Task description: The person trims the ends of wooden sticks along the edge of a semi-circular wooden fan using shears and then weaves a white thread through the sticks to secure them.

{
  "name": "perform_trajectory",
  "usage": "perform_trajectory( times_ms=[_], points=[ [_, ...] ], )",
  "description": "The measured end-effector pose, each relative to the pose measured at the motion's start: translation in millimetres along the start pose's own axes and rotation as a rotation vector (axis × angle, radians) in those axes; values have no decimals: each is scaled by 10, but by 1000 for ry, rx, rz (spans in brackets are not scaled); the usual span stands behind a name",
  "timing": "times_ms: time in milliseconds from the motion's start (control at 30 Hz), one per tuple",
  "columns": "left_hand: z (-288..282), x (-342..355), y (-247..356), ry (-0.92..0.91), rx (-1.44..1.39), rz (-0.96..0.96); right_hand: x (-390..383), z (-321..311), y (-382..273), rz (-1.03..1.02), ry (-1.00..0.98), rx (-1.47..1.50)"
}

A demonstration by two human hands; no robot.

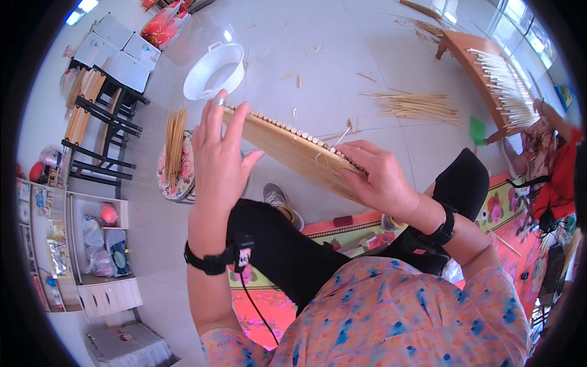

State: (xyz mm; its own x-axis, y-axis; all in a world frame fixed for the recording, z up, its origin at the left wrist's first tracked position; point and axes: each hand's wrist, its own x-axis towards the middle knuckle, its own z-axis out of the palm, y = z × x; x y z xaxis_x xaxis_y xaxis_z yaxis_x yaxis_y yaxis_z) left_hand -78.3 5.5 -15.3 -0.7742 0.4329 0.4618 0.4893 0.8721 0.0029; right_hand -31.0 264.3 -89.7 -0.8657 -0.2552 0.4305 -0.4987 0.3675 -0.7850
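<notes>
In front of me is a flat tan panel of thin stalks [293,150], tilted, with a row of pale round cut ends along its upper edge. My right hand [379,174] is closed on the panel's right end, its thumb on the near face and its fingers at the upper edge. A thin pale strand sticks up beside these fingers. At the left end, my left hand [220,147] has its fingers stretched out and apart, with a silver ring on one. It lies against the panel's end without wrapping round it. The panel's far side is hidden.
Loose stalks [419,107] lie on the tiled floor, and a bundle of stalks [175,147] rests on a floral stool [164,174]. A white tub [214,70] stands ahead. At right, pale sticks cover a wooden bench [468,55], near another person's arm [550,113]. Shelves [98,202] line the left.
</notes>
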Motion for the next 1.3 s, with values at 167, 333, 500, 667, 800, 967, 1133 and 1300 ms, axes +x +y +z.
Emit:
perform_trajectory(
  times_ms=[167, 333, 500, 667, 800, 967, 1133, 1300],
  points=[
    [190, 210, -63, -117, 24, 111, -48, -48, -48, -69, -3, -106],
    [186, 342, 10, -315, -121, 152, 53, -235, 57, 124, 66, -176],
    [260, 255, 208, -207, -164, 85, 338, -449, 255, 6, 256, -206],
    [485, 192, 453, -95, -278, -240, 574, -519, 215, -81, 549, -450],
    [703, 119, 728, -22, -359, -375, 629, -441, 309, 64, 449, -362],
    [923, -68, 1189, 10, -410, -395, 612, -464, 330, 268, 326, -397],
    [886, -288, 1577, 28, -585, -230, 498, -550, 215, 329, 304, -410],
    [841, -369, 1838, -57, -690, -138, 326, -588, 125, 273, 263, -512]
  ],
)
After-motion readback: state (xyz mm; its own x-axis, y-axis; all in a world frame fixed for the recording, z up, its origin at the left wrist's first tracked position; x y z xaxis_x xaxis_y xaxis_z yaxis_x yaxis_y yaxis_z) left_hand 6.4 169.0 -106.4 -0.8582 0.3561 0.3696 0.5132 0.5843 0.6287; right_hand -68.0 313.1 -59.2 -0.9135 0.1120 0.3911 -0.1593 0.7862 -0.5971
